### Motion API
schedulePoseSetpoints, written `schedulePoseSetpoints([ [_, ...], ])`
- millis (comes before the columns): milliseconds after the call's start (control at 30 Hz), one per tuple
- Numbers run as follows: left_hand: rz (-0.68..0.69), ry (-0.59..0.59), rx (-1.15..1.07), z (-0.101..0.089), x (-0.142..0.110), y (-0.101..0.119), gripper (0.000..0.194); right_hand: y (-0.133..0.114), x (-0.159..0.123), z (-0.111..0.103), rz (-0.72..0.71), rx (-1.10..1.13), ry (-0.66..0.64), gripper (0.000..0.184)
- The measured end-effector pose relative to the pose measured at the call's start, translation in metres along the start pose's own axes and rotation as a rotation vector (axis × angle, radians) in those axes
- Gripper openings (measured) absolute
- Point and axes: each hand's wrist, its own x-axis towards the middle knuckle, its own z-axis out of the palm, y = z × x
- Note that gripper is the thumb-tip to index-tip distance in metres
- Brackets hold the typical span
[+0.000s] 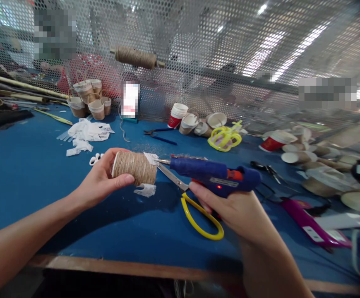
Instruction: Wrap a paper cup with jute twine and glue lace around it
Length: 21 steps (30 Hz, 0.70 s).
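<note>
My left hand (101, 180) grips a paper cup wrapped in brown twine (135, 167), held sideways above the blue table (43, 186), its rim toward the right. My right hand (232, 211) holds a blue hot glue gun (212, 176) with a lit red lamp; its metal tip (161, 161) sits right at the cup's rim, beside a bit of white lace. Yellow-handled scissors (198, 211) lie on the table under both hands. A scrap of white lace (145, 190) lies below the cup.
A perforated metal screen (198, 54) stands behind the table with a twine spool (136, 57) on it. Twine-wrapped cups (88, 101), red and white paper cups (176, 116), a yellow plastic crown (225, 138), pliers (159, 134), lace pieces (85, 132) and a magenta tool (310, 225) lie around. The wooden table edge (136, 267) is near me.
</note>
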Motion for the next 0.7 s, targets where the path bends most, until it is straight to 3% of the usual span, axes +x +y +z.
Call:
schedulePoseSetpoints([
  [533,-0.024,0.013,-0.012,-0.001,0.0001,-0.0001,0.044,-0.0009,-0.0005,-0.0012,-0.012,0.011,-0.034,0.03],
  [700,-0.018,0.014,-0.001,-0.0008,-0.0005,-0.0004,0.044,-0.0029,-0.0009,-0.0012,-0.027,0.016,-0.022,0.039],
])
